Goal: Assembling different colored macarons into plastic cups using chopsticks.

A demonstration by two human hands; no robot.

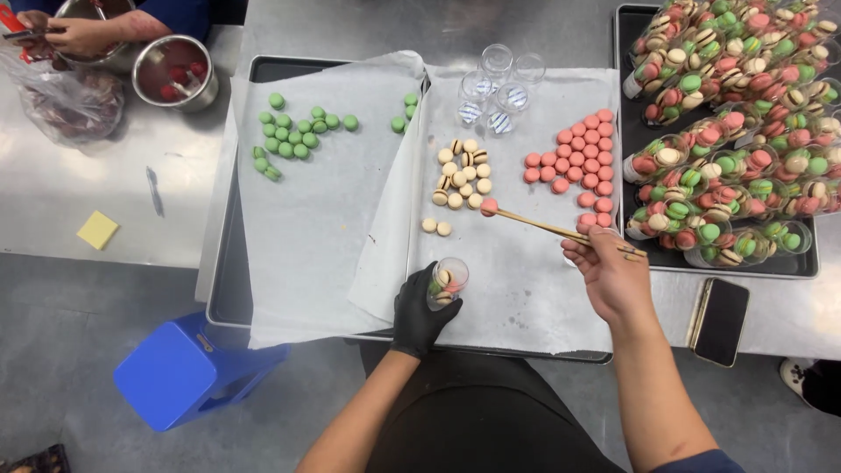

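My left hand point(419, 311), in a black glove, grips a small clear cup point(446, 282) with a few macarons inside, held just above the near part of the paper-lined tray point(517, 289). My bare right hand point(611, 271) holds wooden chopsticks point(561, 229) whose tips pinch a pink macaron point(489, 207) beside the heap of cream macarons point(462, 175). A cluster of pink macarons point(578, 162) lies to the right on the same paper. Green macarons point(293, 136) lie on the left tray's paper.
Several empty clear cups point(495, 88) stand at the tray's far edge. A black tray point(635, 140) at the right is packed with filled cups. A phone point(721, 321) lies near my right arm. Another person's hand point(83, 35) works by metal bowls point(175, 72) far left. A blue stool point(188, 368) stands below.
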